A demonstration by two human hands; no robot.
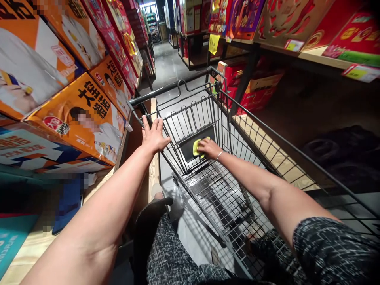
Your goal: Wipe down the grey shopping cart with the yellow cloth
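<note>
A dark grey wire shopping cart (pixel 263 122) stands in front of me, its handle bar (pixel 175 88) at the far end. My left hand (pixel 153 136) rests on the cart's left rim, with fingers spread and the thumb apart. Inside the cart, my right hand (pixel 209 148) is closed round a yellow-green cloth (pixel 196 147). That cloth lies against the black panel (pixel 186 150) of the folding wire back. The palm side of my right hand is hidden. Below, the cart's wire floor (pixel 219 198) shows the tiles through its mesh.
Stacked orange boxes (pixel 80 118) stand close on the left, above a wooden ledge (pixel 97 186). On the right, a shelf (pixel 314 51) holds red gift boxes (pixel 353 39), with red packages (pixel 258 93) lower down. A tiled aisle (pixel 170 59) runs away beyond the handle.
</note>
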